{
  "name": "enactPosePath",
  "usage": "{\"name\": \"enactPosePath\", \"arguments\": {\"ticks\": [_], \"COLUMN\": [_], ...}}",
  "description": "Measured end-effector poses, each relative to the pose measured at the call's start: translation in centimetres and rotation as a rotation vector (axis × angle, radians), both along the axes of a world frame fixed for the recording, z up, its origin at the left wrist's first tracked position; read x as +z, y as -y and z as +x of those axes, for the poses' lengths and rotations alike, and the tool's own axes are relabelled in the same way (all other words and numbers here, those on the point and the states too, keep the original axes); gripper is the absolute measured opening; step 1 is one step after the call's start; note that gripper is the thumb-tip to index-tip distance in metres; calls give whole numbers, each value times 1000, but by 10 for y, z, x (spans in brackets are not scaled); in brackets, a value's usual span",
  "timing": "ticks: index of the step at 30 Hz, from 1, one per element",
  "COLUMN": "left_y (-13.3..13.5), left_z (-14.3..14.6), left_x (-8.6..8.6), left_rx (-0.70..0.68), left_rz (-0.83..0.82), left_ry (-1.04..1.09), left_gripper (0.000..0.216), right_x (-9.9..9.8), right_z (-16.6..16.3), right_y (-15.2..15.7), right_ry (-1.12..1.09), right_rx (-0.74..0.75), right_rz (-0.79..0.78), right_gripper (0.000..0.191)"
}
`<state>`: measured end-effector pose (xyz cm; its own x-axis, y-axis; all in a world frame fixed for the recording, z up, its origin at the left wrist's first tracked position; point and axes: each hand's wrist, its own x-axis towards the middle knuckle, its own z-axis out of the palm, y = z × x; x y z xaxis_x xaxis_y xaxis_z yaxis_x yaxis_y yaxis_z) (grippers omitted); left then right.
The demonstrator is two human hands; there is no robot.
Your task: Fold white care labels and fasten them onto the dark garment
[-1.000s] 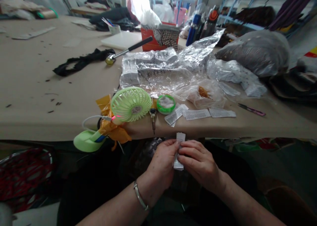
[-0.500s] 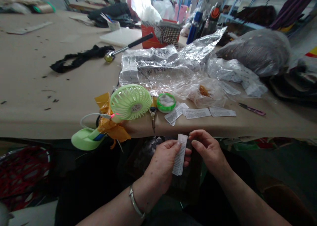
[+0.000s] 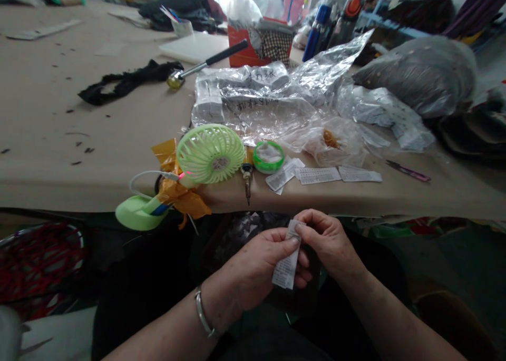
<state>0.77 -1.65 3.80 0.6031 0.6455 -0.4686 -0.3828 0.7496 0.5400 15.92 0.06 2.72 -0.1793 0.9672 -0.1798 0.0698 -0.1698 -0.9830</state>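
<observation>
Clamps the printed slips [image 3: 284, 272] in the left hand [image 3: 253, 269], thumb across the front, fingers curled behind and poking out on the right side. Closes the right hand [image 3: 330, 242] on the top end of the same slips, thumb in front, with both hands together there. Holds the slips at a tilt, in the air just in front of the near edge of the table [image 3: 136, 145]. Wears a bracelet [image 3: 203, 313] on the left wrist.

Has along that edge, from left to right, a green fan [image 3: 211, 155] with orange tape [image 3: 174, 184] on its stem, a pointed tool [image 3: 247, 182], a green dish [image 3: 269, 168] of white stuffing, loose slips [image 3: 321, 175] lying flat, and pink-handled snips [image 3: 408, 171], well apart. Shows farther back crumpled clear plastic [image 3: 269, 121], a red box [image 3: 239, 46] and a blue bottle [image 3: 317, 32]. Keeps a black cloth [image 3: 126, 81] over to the left, close to a black-handled tool [image 3: 227, 52].
</observation>
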Motion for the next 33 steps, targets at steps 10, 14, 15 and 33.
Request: {"name": "enactPosePath", "arguments": {"ticks": [10, 14, 15, 33], "left_y": [5, 7, 8, 11], "left_z": [-5, -4, -3, -13], "left_x": [-1, 1, 0, -2], "left_rx": [-84, -121, -120, -8], "left_rz": [32, 23, 21, 68], "left_ry": [28, 4, -7, -25], "left_gripper": [19, 21, 21, 18], "right_x": [-13, -15, -16, -4], "right_z": [15, 12, 10, 5], "right_y": [-10, -13, -13, -3], "right_ry": [-407, -462, -470, 48], "right_rx": [442, 490, 476, 214], "right_rz": [-212, -240, -242, 299], "right_gripper": [57, 38, 32, 34]}}
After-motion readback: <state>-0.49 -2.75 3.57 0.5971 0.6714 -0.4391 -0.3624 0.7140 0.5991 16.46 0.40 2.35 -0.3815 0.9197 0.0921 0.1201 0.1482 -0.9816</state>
